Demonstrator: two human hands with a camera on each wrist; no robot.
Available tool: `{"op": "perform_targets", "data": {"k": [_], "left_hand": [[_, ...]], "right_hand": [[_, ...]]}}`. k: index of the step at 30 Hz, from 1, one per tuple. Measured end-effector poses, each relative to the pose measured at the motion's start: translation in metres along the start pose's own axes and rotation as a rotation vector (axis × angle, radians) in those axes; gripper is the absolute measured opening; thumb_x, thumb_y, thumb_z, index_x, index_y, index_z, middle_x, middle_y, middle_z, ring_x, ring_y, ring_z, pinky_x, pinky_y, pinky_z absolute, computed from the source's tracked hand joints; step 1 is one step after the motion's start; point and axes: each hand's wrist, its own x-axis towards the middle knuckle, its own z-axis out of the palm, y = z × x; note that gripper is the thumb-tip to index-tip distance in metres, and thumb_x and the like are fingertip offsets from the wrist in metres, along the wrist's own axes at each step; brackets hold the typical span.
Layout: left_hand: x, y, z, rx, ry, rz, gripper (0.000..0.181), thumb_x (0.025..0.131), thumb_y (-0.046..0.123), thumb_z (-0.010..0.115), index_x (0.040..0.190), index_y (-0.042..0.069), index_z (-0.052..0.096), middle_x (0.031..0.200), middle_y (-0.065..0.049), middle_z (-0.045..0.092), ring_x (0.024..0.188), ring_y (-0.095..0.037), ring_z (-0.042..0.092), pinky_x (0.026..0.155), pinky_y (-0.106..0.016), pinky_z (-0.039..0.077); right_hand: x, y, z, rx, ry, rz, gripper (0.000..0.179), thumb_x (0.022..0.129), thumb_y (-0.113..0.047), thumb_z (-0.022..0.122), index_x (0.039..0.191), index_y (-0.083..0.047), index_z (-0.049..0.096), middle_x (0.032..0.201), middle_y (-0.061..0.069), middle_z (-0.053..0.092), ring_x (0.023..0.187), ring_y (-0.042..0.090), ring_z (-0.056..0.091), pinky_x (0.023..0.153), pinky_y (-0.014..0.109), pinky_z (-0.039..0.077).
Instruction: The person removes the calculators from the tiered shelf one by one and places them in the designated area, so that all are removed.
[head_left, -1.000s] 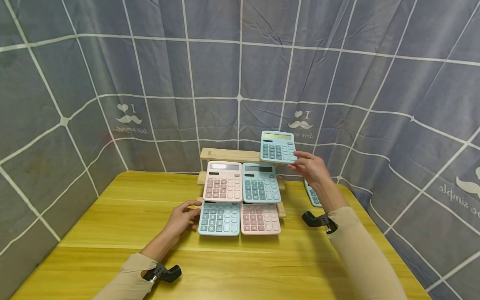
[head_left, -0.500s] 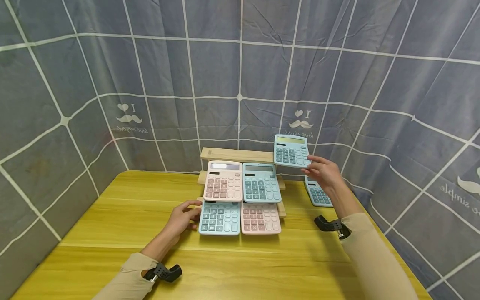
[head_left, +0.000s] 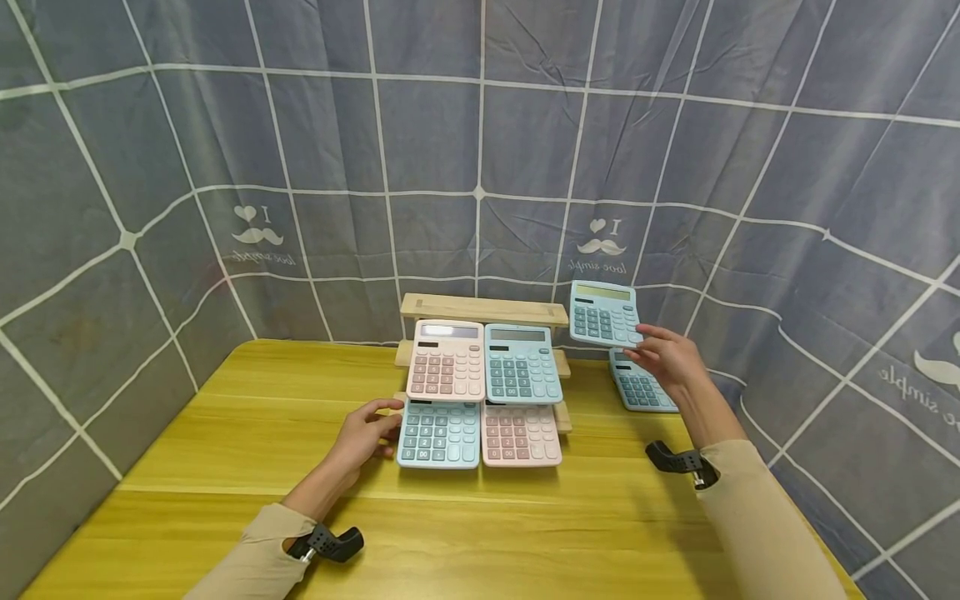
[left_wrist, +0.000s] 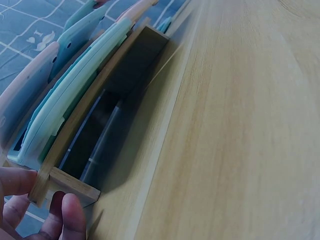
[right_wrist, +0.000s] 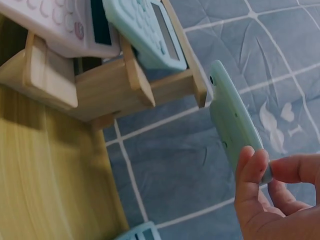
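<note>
My right hand [head_left: 671,360] pinches a light blue calculator [head_left: 602,314] by its lower right corner. It hangs in the air just right of the top slat of a stepped wooden rack [head_left: 486,309]. In the right wrist view, the calculator [right_wrist: 235,117] shows its back and edge between thumb and fingers. My left hand [head_left: 360,440] grips the lower left end of the rack; in the left wrist view its fingers [left_wrist: 73,215] lie at the wooden end. On the rack, a pink calculator [head_left: 446,360] and a blue calculator [head_left: 522,364] sit above another blue calculator [head_left: 438,435] and pink calculator [head_left: 521,435].
One more blue calculator [head_left: 641,387] lies on the yellow wood-grain table [head_left: 450,533] at the right rear, partly behind my right hand. A grey curtain [head_left: 427,133] with white grid lines stands around the back and sides.
My right hand has carried the light blue calculator rightward and slightly down, away from the top slat. More of the calculator lying on the table now shows. The left hand has kept its place.
</note>
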Motion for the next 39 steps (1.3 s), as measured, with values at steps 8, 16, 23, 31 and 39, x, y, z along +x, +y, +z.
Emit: {"op": "perform_targets", "data": {"k": [8, 16, 23, 31, 39], "left_hand": [[0.003, -0.002, -0.002, 0.004, 0.000, 0.002, 0.030, 0.099, 0.015, 0.061, 0.127, 0.006, 0.062, 0.102, -0.013, 0.067, 0.081, -0.020, 0.063, 0.060, -0.028, 0.055], [0.005, -0.002, -0.003, 0.007, 0.002, 0.007, 0.029, 0.100, 0.015, 0.060, 0.127, 0.006, 0.062, 0.102, -0.013, 0.066, 0.081, -0.021, 0.062, 0.060, -0.028, 0.055], [0.005, -0.001, -0.002, 0.008, -0.001, 0.006, 0.029, 0.100, 0.015, 0.060, 0.128, 0.007, 0.062, 0.103, -0.013, 0.066, 0.082, -0.020, 0.062, 0.061, -0.028, 0.055], [0.004, -0.001, -0.002, 0.010, 0.000, 0.009, 0.029, 0.100, 0.015, 0.060, 0.128, 0.006, 0.062, 0.103, -0.013, 0.067, 0.081, -0.020, 0.062, 0.060, -0.028, 0.055], [0.003, -0.002, -0.001, 0.006, 0.001, 0.006, 0.029, 0.099, 0.015, 0.060, 0.127, 0.006, 0.062, 0.101, -0.012, 0.067, 0.080, -0.019, 0.062, 0.060, -0.028, 0.055]], "right_hand": [[-0.001, 0.011, -0.014, 0.028, 0.014, 0.031, 0.056, 0.102, 0.000, 0.045, 0.155, 0.002, 0.029, 0.163, 0.025, 0.013, 0.085, 0.009, 0.070, 0.080, 0.018, 0.057], [-0.001, 0.021, -0.022, 0.023, 0.005, 0.055, 0.058, 0.102, 0.001, 0.045, 0.157, 0.002, 0.026, 0.166, 0.022, 0.004, 0.088, 0.010, 0.070, 0.078, 0.018, 0.056], [0.001, 0.033, -0.028, 0.029, -0.010, 0.029, 0.058, 0.101, 0.004, 0.045, 0.155, 0.006, 0.026, 0.136, 0.024, 0.040, 0.084, 0.013, 0.071, 0.071, 0.018, 0.056], [0.000, 0.048, -0.027, 0.037, -0.003, 0.074, 0.059, 0.099, 0.005, 0.046, 0.155, 0.006, 0.027, 0.117, 0.013, 0.048, 0.082, 0.012, 0.071, 0.069, 0.016, 0.056], [0.002, 0.064, -0.025, 0.090, 0.000, 0.099, 0.059, 0.098, 0.009, 0.045, 0.154, 0.008, 0.025, 0.089, 0.001, 0.065, 0.074, 0.013, 0.072, 0.065, 0.017, 0.056]]}}
